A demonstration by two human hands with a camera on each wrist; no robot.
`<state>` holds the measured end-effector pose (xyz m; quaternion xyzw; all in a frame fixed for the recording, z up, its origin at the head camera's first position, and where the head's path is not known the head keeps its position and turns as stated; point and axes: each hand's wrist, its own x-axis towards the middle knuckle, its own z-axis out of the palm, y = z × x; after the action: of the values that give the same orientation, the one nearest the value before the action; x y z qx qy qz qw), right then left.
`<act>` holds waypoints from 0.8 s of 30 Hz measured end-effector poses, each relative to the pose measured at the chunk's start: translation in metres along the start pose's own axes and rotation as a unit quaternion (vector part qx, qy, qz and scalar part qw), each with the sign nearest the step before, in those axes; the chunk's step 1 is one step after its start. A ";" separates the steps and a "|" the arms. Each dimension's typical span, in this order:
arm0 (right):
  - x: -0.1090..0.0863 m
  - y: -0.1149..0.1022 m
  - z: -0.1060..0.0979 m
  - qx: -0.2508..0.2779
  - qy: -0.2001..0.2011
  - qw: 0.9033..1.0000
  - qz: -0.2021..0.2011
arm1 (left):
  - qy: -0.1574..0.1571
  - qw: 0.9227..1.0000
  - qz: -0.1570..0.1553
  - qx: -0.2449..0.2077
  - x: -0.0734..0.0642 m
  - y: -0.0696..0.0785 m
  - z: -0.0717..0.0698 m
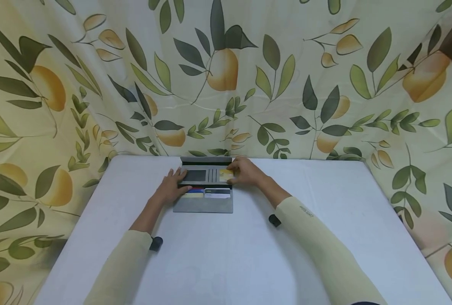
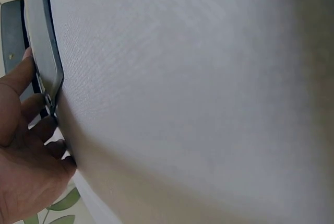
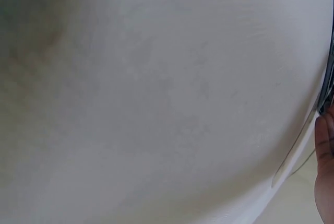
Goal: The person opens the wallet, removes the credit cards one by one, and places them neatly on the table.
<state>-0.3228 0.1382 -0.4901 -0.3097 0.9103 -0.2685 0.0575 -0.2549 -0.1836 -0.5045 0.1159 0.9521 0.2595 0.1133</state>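
A grey wallet (image 1: 203,206) lies unfolded at the far side of the table. On its middle panel are a dark window pocket (image 1: 196,176) and card slots. My right hand (image 1: 246,171) pinches a yellow card (image 1: 224,175) at the right end of that panel. Spread over the wallet's left edge, my left hand (image 1: 168,188) holds it with thumb and fingers. More cards (image 1: 217,193) sit in the lower panel, partly covered by the left thumb. The left wrist view shows the left hand (image 2: 31,145) at the wallet edge; only part of the right hand (image 3: 324,156) shows in the right wrist view.
A white cloth covers the table (image 1: 226,258). Behind and beside it hangs a curtain (image 1: 248,84) printed with leaves and fruit. Small black devices (image 1: 156,243) sit at both wrists, by the pale sleeves (image 1: 315,237).
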 end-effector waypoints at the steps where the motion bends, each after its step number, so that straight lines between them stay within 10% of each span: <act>1: 0.000 0.001 0.000 -0.001 -0.002 1.000 0.003 | -0.001 1.000 0.000 -0.001 0.000 0.000 0.000; 24: -0.013 0.017 -0.012 0.019 0.006 1.000 0.009 | -0.003 1.000 -0.016 0.003 0.000 0.003 0.000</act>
<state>-0.3243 0.1627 -0.4894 -0.2992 0.9081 -0.2867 0.0602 -0.2541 -0.1814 -0.5032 0.1013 0.9542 0.2545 0.1199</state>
